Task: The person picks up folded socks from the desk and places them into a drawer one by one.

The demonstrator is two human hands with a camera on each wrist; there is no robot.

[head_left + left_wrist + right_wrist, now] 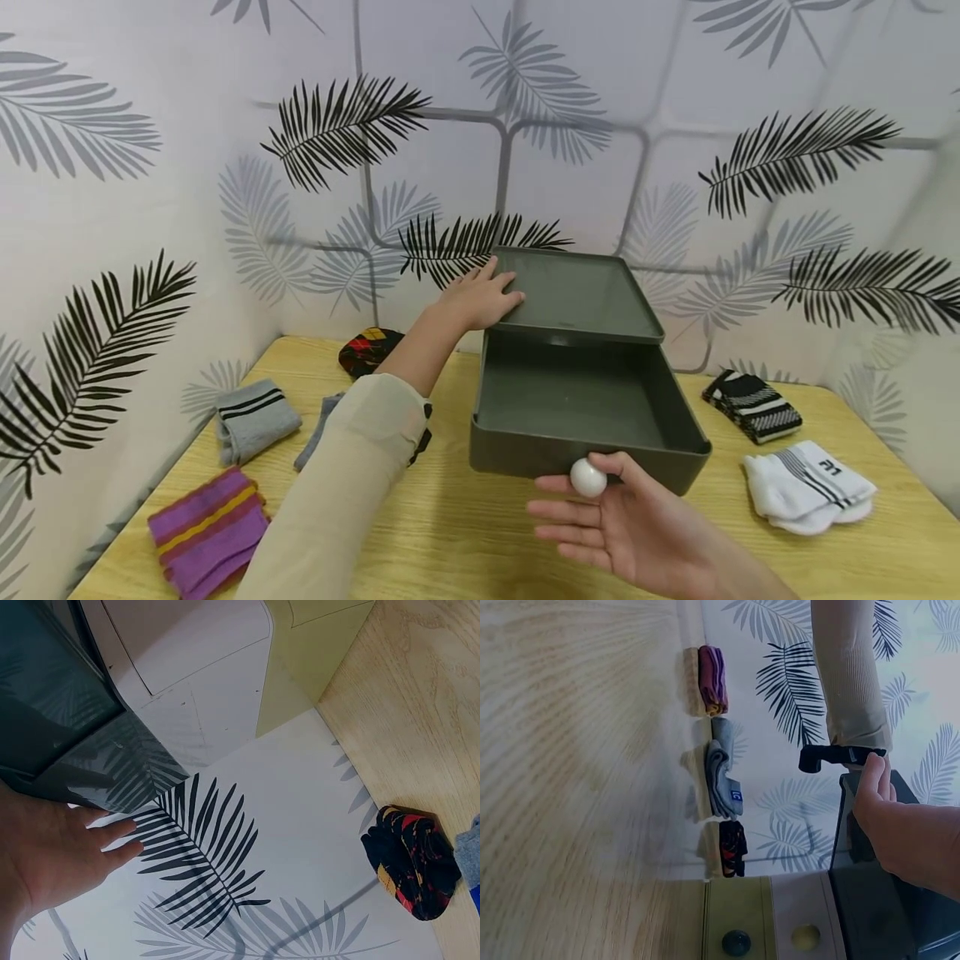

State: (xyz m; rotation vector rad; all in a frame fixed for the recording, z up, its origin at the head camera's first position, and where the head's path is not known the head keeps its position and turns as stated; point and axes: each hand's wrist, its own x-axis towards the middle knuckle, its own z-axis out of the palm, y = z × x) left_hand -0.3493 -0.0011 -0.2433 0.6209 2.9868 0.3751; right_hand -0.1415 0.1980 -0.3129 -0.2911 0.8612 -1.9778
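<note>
A dark grey-green drawer (585,400) stands pulled out, its inside bare, below the flat rimmed cabinet top (577,287). My right hand (637,521) pinches its round white knob (588,477) between thumb and index finger, the other fingers stretched out. In the right wrist view that hand (911,829) lies before the drawer front, with the knob hidden. Fingers spread, my left hand (480,298) rests on the left edge of the cabinet top. From the left wrist view, the same hand (60,851) is beside the dark top panel (45,682).
Lower drawers show a dark knob (736,943) and a yellow knob (805,937). To the left lie folded socks: purple striped (210,533), grey striped (258,417), plain grey (318,429) and black-red-yellow (367,350). On the right are black-and-white socks (753,407) and white socks (810,487).
</note>
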